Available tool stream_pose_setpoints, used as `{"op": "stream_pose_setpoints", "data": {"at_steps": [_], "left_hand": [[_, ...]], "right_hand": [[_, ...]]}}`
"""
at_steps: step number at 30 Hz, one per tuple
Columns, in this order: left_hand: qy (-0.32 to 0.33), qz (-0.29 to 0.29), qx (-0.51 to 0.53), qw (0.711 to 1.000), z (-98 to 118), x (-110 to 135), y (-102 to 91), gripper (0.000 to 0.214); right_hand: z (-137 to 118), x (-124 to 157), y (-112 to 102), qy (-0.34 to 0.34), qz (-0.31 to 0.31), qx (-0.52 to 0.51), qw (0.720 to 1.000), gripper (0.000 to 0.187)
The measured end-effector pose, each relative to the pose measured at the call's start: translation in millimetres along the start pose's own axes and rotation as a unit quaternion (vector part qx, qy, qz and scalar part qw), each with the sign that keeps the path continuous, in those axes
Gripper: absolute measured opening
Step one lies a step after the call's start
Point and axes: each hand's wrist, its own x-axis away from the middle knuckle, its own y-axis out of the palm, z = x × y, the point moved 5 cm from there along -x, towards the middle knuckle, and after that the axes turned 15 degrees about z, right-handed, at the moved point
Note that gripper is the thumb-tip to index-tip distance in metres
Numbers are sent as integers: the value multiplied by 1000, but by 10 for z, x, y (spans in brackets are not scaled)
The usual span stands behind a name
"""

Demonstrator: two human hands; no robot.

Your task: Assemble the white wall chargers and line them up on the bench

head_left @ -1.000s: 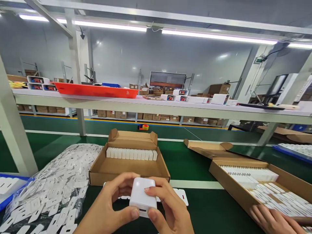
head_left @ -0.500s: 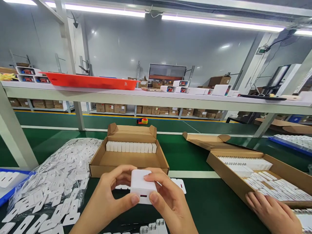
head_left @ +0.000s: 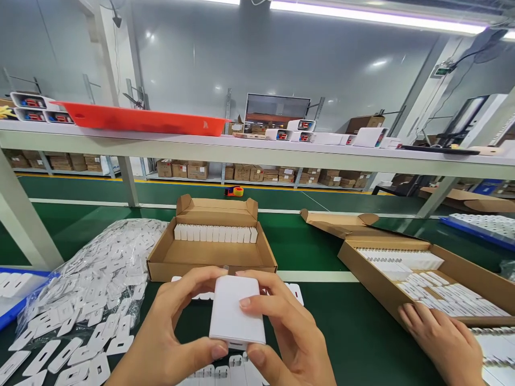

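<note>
Between my two hands is a white wall charger (head_left: 236, 310), its broad flat face turned up toward me. A prong seems to stick out at its far edge, and the port on its near end is barely visible. My left hand (head_left: 177, 327) grips its left side between thumb and fingers. My right hand (head_left: 287, 327) holds the right side, with one finger lying across the top face. Below my hands stand several white chargers (head_left: 235, 370) with prongs up. More white pieces (head_left: 296, 294) lie partly hidden behind my hands.
An open cardboard box (head_left: 213, 265) with a row of white chargers stands ahead. To the left lies a plastic bag (head_left: 116, 257) of flat white plates, some spilled out. Another person's hand (head_left: 442, 338) rests against a filled cardboard box (head_left: 374, 279) at right. A shelf (head_left: 249, 153) crosses above.
The charger has tipped so that its broad face shows more and its port end less. My hands have turned with it. The view has tilted slightly down; the other person's hand shifted slightly left.
</note>
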Motion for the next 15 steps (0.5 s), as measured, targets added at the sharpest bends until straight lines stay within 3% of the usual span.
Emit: {"op": "stream_pose_setpoints", "data": {"at_steps": [6, 11, 15], "left_hand": [[-30, 22, -2, 999, 62, -46, 58, 63], [-62, 10, 0, 998, 146, -126, 177, 60], [-75, 20, -8, 997, 107, -128, 170, 67]], "right_hand": [[-12, -48, 6, -25, -2, 38, 999, 25], [-178, -127, -24, -200, 59, 147, 967, 33], [-305, -132, 16, -312, 57, 135, 939, 20]]}}
